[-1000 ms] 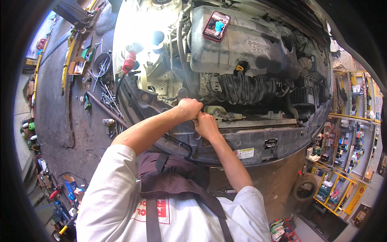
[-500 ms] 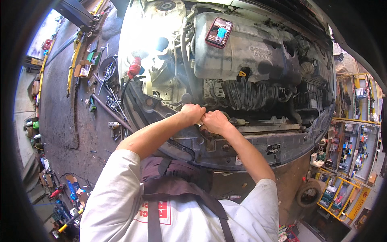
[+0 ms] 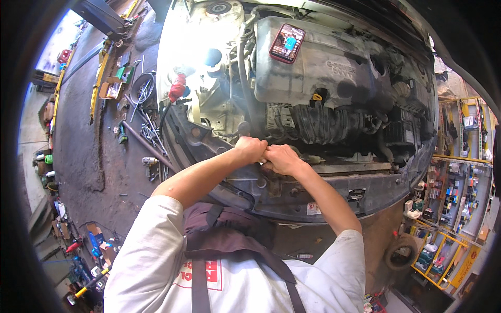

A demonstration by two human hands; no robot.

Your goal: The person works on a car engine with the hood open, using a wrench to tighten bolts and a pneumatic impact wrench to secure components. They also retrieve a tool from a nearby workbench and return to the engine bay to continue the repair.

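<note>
The left hand [image 3: 251, 149] and the right hand [image 3: 283, 159] meet with curled fingers; what they grasp, if anything, I cannot tell; they are at the front panel [image 3: 334, 189]; the step seems to be close two-handed work there, and the next move would call for steady fingers; on this panel a pale label [image 3: 313, 208] is too small for reading; the engine cover [image 3: 297, 78] bears lettering [image 3: 342, 69]; the shirt [image 3: 146, 250] has red print [image 3: 211, 272].

Left hand [image 3: 251, 149], right hand [image 3: 284, 159]: fingertips hidden | white shirt [image 3: 245, 284], 6 o'clock: cut off | shelf goods [image 3: 462, 190], 3 o'clock: too small
</note>
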